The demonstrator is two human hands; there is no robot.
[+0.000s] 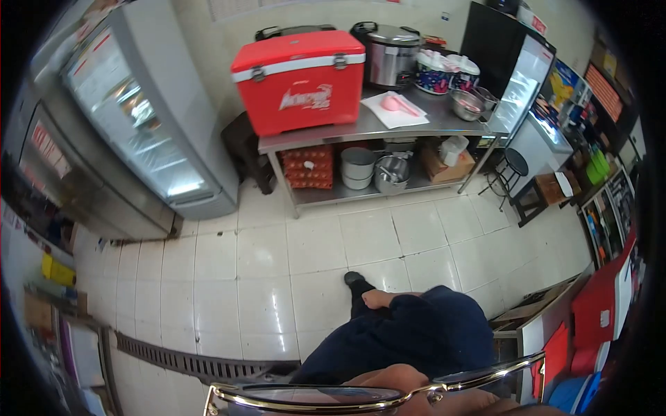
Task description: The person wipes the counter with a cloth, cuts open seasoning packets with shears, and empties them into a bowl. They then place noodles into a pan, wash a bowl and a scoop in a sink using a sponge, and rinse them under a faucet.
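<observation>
My right hand [377, 299] hangs low in front of my dark blue clothing, at the end of a bare forearm. It overlaps my dark trouser leg, and my dark shoe [354, 276] stands on the tiles just beyond. The fingers point down and are mostly hidden, so I cannot tell whether they are curled round anything. My left hand is out of view. Across the floor, a steel table [316, 139] bears a red cooler box [298, 87], a large rice cooker [392, 55] and a pink scoop [393, 103] on white paper.
Glass-door fridges [149, 132] stand at the left. Under the table are egg trays [307, 166], pots [357, 165] and a cardboard box [447, 166]. A black stool [515, 163] is at the right. A drain grate [180, 358] crosses the tiled floor [270, 256].
</observation>
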